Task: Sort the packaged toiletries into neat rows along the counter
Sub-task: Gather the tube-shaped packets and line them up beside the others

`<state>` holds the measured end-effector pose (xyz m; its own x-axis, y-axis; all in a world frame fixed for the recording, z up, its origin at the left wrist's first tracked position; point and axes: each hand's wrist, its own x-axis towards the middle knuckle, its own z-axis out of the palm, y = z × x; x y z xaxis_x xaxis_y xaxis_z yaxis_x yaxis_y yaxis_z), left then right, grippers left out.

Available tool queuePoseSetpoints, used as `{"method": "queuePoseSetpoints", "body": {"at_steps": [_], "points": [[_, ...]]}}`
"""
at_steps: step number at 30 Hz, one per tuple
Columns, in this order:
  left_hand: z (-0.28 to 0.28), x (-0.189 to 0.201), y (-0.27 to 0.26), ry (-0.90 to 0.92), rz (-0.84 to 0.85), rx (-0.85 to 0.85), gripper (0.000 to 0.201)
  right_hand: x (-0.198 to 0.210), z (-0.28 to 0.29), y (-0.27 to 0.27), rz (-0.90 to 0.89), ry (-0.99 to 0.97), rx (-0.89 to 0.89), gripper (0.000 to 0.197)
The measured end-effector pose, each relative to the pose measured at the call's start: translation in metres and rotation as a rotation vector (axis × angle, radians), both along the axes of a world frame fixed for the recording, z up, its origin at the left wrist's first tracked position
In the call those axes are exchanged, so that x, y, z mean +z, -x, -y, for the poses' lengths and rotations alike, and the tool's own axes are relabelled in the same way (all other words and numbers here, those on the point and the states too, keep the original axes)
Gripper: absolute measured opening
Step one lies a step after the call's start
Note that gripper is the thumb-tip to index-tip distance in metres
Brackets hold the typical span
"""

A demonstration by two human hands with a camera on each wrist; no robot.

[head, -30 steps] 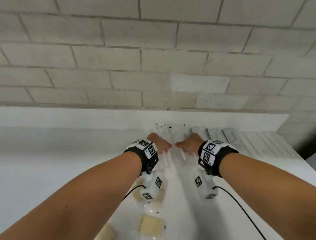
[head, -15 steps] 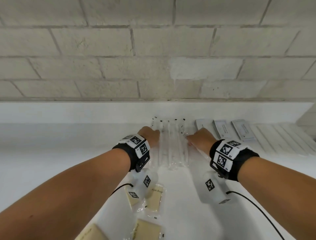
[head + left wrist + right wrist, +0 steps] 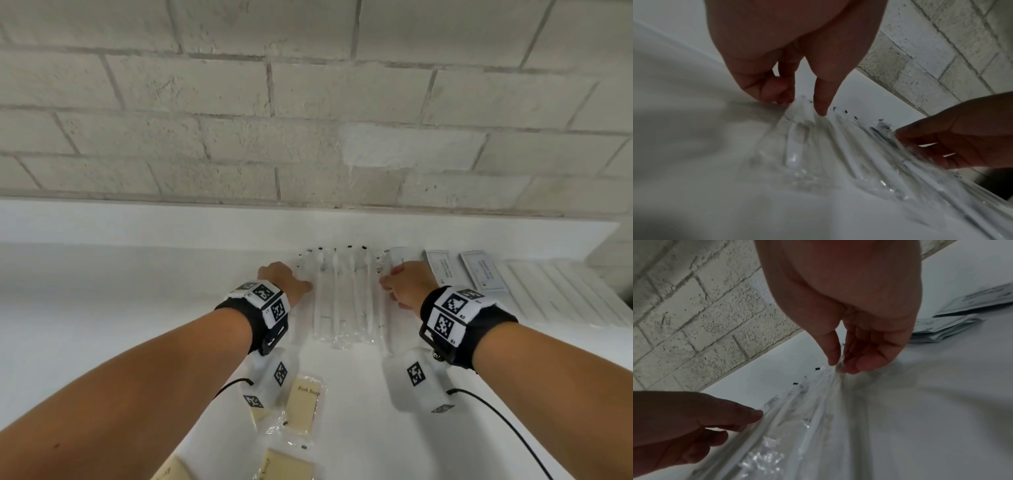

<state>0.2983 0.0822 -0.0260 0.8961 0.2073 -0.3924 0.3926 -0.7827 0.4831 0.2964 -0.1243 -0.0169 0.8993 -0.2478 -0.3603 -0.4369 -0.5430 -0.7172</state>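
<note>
**Toothbrush Row: Edge Alignment, Sorting Partly Complete**

The left hand [image 3: 789, 53] sets one extended finger on the outer wrapper of the toothbrush packets [image 3: 342, 294]; its other fingers [image 3: 772, 91] curl at the wrapper's edge. The right hand [image 3: 851, 305] pinches the opposite outer wrapper between thumb and fingers. The packets lie side by side at the back of the counter [image 3: 102, 308]. To their right, the sachets [image 3: 479, 274] and white strips [image 3: 565, 294] already form rows. The bath soap bars [image 3: 303, 404] lie loose at the front, evidently still unsorted.
</note>
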Motion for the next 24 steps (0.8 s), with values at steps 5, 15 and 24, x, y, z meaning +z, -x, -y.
{"method": "queuePoseSetpoints", "body": {"at_steps": [5, 15, 24], "points": [[0.021, 0.005, 0.003, -0.026, 0.189, -0.123, 0.046, 0.006, 0.002, -0.002, 0.04, 0.021, 0.029, 0.031], [0.08, 0.002, 0.01, -0.201, 0.007, -0.788, 0.066, 0.015, 0.006, 0.002, -0.024, -0.141, -0.009, 0.047], [0.047, 0.004, 0.013, -0.232, -0.029, -0.753, 0.066, 0.006, -0.012, 0.006, 0.023, -0.013, 0.084, 0.019]]}}
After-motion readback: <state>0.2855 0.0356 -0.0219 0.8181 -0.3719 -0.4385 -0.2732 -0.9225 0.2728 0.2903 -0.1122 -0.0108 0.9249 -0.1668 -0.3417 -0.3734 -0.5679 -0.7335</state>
